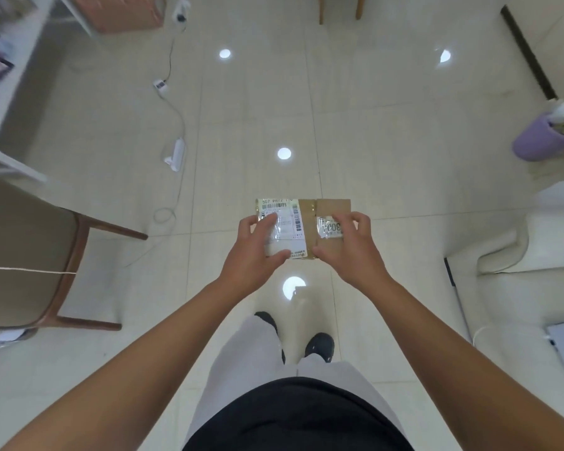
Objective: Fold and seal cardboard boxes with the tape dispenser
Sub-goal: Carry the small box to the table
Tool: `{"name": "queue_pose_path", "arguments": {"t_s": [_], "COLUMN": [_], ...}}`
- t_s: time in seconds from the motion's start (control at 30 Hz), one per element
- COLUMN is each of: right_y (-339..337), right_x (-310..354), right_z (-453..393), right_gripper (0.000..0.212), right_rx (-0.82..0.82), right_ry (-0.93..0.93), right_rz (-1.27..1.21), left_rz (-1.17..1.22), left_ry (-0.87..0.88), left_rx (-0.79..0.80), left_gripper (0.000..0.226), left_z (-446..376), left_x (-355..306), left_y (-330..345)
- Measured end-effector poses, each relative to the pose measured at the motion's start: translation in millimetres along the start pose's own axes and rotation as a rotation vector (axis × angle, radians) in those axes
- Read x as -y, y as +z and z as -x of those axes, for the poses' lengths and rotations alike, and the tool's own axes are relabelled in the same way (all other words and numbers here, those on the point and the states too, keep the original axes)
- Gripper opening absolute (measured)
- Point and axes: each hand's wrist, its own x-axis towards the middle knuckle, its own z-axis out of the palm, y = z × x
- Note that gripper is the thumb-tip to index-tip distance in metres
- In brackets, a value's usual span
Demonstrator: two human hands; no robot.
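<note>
Black-shirted torso at six o'clock; above, left hand (254, 245) and right hand (349, 245) each grip the small brown labelled cardboard box (306, 227). Folding stage apparently; sealing needs the dispenser, unseen.

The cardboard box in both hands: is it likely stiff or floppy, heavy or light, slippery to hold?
The box looks flat and straight between the left hand and right hand, so probably fairly stiff. They hold it up by its edges only, so probably light. Glossy tape over the label may feel slippery.
</note>
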Motion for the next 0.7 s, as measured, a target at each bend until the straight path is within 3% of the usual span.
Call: {"name": "queue_pose_path", "arguments": {"t_s": [0.37,0.7], "right_y": [13.9,15.0], "right_x": [33.5,123.1], "right_z": [-102.3,-248.6], "right_gripper": [0.079,0.08], "right_rx": [-0.037,-0.048], "right_ry": [0.044,0.065], "right_rz": [0.142,0.195], "left_rz": [-0.093,-0.098], "left_ry": [0.041,0.068], "left_rx": [0.006,0.005], "left_gripper": [0.078,0.078], "left_z": [-106.9,-258.9], "left_x": [18.4,33.9], "left_y": [-32.8,-106.9]}}
